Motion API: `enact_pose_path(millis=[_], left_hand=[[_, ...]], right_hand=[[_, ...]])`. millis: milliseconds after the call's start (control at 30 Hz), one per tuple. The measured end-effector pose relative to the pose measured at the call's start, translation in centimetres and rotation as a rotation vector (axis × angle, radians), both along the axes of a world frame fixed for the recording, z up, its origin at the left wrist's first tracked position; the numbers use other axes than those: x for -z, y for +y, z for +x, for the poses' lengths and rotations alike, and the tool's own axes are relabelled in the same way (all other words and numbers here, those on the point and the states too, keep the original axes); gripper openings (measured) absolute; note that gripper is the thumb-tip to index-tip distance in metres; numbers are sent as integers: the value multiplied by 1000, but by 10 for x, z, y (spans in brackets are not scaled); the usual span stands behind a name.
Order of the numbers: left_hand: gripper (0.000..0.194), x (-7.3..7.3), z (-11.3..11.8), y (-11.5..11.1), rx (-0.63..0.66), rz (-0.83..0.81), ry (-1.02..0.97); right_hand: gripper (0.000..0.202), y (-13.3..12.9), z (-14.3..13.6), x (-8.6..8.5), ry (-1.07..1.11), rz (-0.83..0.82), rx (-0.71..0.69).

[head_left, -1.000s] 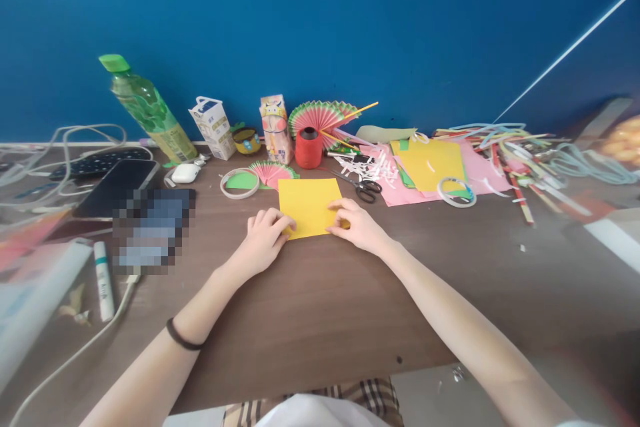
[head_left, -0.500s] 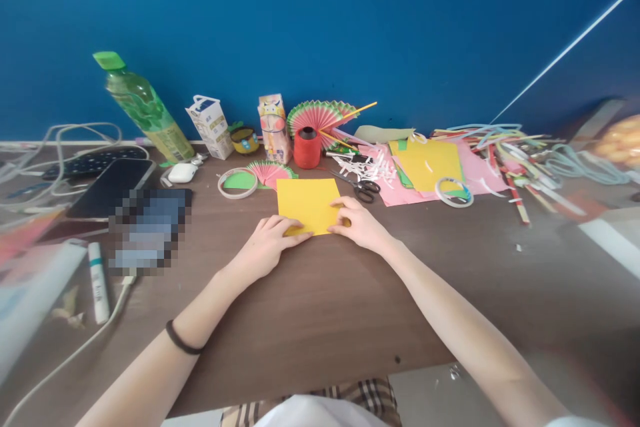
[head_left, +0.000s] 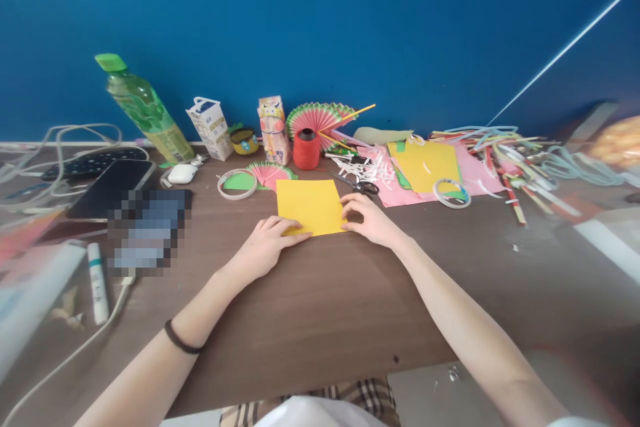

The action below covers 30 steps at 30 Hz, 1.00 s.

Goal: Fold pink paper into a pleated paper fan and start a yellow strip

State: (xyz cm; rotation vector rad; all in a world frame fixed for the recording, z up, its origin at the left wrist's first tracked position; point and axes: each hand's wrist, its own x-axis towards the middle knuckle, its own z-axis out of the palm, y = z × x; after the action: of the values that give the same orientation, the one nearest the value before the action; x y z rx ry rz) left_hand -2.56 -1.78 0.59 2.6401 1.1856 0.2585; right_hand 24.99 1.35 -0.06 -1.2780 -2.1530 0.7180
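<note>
A square sheet of yellow paper (head_left: 310, 203) lies flat on the brown table in front of me. My left hand (head_left: 267, 243) rests on its lower left corner, the fingers stretched out and the thumb along the near edge. At the right edge of the sheet is my right hand (head_left: 367, 220), thumb and fingers curved and apart, the tips at or just touching the paper's edge. Just beyond that hand lie black-handled scissors (head_left: 367, 188). Behind the sheet are a pink and green folded paper fan (head_left: 270, 173) and a red spool of thread (head_left: 307, 150).
On the left are a green bottle (head_left: 145, 110), cartons, phones, cables and a marker (head_left: 98, 283). A tape roll (head_left: 237, 183) lies left of the sheet. Coloured paper (head_left: 430, 167), another tape roll (head_left: 451, 193), white scraps and paper strips are at the right. A blue wall (head_left: 320, 20) stands behind.
My right hand has slid a little to the right, from on top of the yellow paper to its right edge. The left hand and the sheet have stayed in place.
</note>
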Motion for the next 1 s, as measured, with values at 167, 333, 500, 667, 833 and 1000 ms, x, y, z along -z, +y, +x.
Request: enact_pose_path(millis=[167,333,500,667,833,1000], left_hand=[[57,-2,0,-1,32,28,52],[56,-3,2,-3,45,98,104],[50,-2,-1,-3,54,137,56],[44,-1,-14,0,16,119,-81],[30,3,-22,2,1,153,-143],[25,7,-18,5,-11,243,-138]], right_hand=[[30,-15,-22,1,-78,224,-163],[28,-32,-44,6,-186,370,-269],[20,-28,-36,5,-168,501,-233],[19,-14,-14,1,-42,430,-191],[11,-13,-14,1,-15,389,-140],[15,-17,-26,5,-53,379,-178]])
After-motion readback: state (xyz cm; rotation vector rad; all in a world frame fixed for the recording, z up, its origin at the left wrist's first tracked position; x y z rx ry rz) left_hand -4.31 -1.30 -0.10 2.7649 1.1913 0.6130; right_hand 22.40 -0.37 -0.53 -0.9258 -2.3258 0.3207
